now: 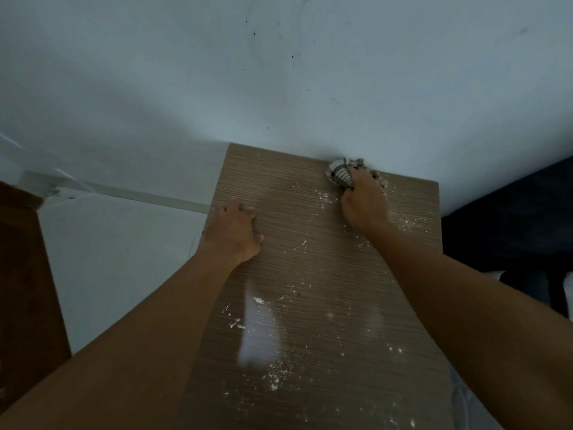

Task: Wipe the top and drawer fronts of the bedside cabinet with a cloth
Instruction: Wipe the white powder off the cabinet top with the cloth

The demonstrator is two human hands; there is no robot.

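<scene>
The bedside cabinet's top (pixel 316 274) is a striped light-brown wood surface, seen from above, strewn with white crumbs and dust. My right hand (pixel 364 203) is closed on a bunched checked cloth (pixel 341 173) and presses it onto the far right part of the top, close to the wall. My left hand (pixel 235 234) rests flat with its fingers spread on the top's left edge, holding nothing. The drawer fronts are out of sight.
A pale wall (pixel 279 72) with dark specks stands right behind the cabinet. White floor tiles (pixel 117 249) lie to the left, with dark brown wooden furniture (pixel 21 290) at the far left. A dark shape, perhaps a bed (pixel 508 228), sits to the right.
</scene>
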